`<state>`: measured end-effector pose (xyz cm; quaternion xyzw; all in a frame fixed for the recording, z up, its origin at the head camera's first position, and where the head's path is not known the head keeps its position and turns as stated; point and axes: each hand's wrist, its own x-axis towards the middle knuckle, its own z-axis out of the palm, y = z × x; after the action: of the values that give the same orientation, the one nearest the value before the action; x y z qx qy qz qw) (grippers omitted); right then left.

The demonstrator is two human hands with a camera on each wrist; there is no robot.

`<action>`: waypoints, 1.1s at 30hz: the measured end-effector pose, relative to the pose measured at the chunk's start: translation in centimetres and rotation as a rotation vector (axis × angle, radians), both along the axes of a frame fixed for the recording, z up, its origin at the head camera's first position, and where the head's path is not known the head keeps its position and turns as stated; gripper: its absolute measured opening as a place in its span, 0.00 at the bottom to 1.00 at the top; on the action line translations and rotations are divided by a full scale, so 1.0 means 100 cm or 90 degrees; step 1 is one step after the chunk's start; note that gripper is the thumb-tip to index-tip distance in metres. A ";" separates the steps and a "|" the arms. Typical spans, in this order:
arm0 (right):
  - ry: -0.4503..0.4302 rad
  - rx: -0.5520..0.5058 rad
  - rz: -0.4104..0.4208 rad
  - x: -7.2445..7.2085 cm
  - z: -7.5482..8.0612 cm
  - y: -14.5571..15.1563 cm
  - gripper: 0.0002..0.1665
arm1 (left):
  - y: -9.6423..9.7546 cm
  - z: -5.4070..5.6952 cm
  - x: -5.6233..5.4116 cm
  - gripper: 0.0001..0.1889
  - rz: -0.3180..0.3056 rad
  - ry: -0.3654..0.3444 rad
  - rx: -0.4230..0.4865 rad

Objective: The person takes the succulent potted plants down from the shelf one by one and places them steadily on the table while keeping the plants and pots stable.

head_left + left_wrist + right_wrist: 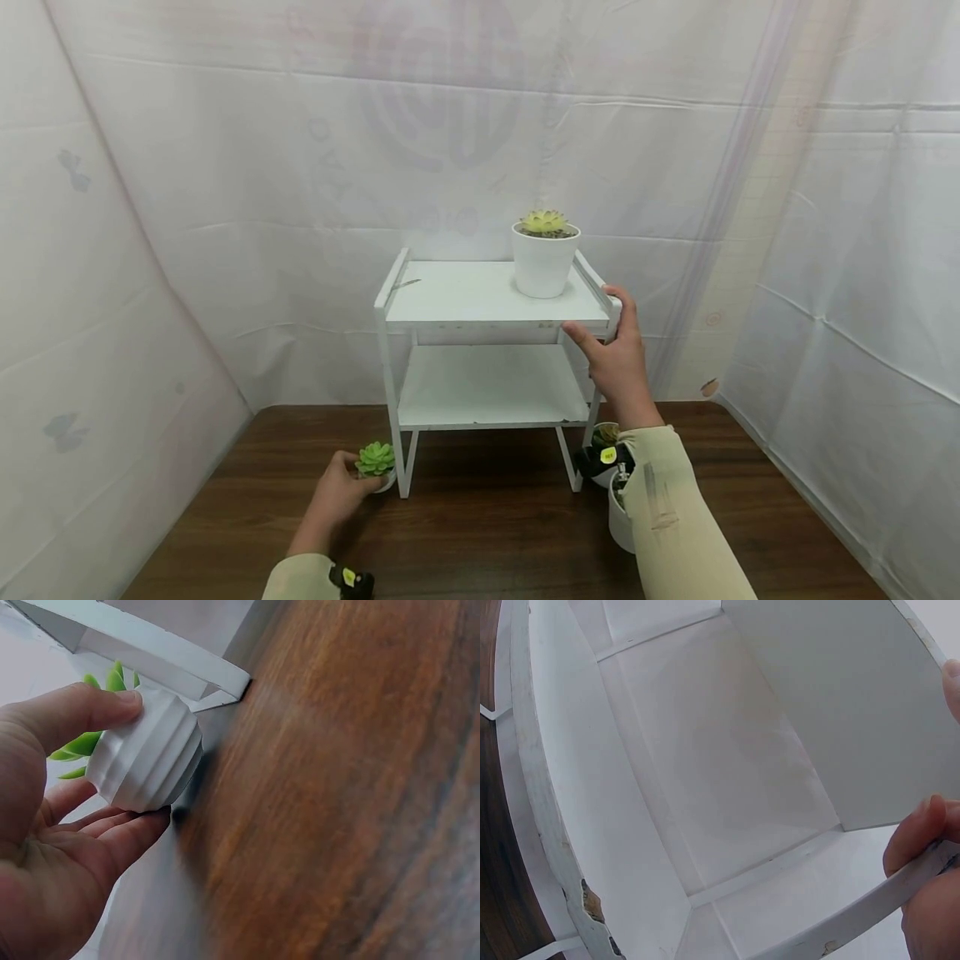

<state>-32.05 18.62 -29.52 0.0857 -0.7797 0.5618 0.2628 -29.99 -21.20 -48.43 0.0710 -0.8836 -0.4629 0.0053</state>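
My left hand (335, 493) pinches a small potted succulent (375, 459) beside the shelf's front left leg. In the left wrist view its ribbed white pot (150, 754) sits between thumb and fingers, tilted, just over the wood. My right hand (618, 367) grips the front right corner of a white two-tier shelf (487, 383). Its fingers (922, 829) curl round the shelf's post in the right wrist view, and the thumb lies at the top board's front edge. On the top board, near the right side, stands a larger white pot with a yellow-green succulent (543, 254).
Two more white potted plants (621, 521) stand by the shelf's right legs, partly hidden behind my right sleeve and wrist strap. The shelf rests on a dark wooden table (495, 533). White cloth sheets (247, 167) hang behind and at both sides.
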 end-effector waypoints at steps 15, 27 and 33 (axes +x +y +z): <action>0.013 0.009 -0.008 -0.002 -0.002 0.001 0.46 | -0.001 -0.004 0.002 0.38 0.022 0.000 0.030; 0.013 0.013 -0.013 -0.002 -0.001 0.001 0.46 | -0.001 -0.007 0.002 0.37 0.024 0.021 0.037; 0.008 0.007 -0.001 -0.001 -0.001 0.001 0.46 | -0.001 -0.007 0.003 0.39 0.022 0.016 0.047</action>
<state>-32.17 18.69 -29.63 0.0902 -0.7810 0.5570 0.2676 -29.68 -21.28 -49.12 0.0803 -0.8644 -0.4960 0.0215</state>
